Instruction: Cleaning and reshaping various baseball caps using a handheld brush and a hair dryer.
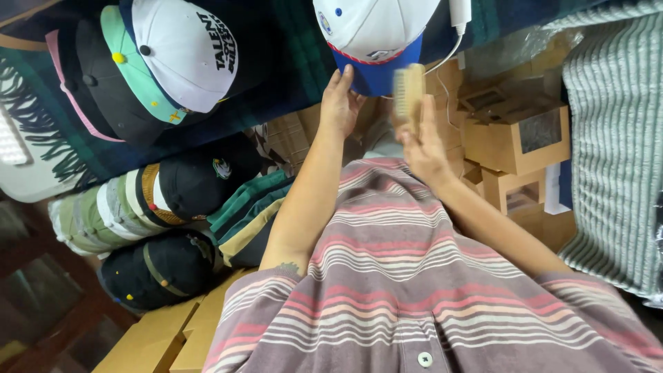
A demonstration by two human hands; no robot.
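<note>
A matt cloth cap [376, 41], a pale wooden brush [409, 93], and matt brown cardboard boxes [514, 141].

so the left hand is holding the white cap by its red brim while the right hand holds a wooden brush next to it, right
Not quite: in the head view the brim is blue, not red. The rest holds: the left hand grips the white cap at that brim, and the right hand holds a wooden brush beside it.
</note>
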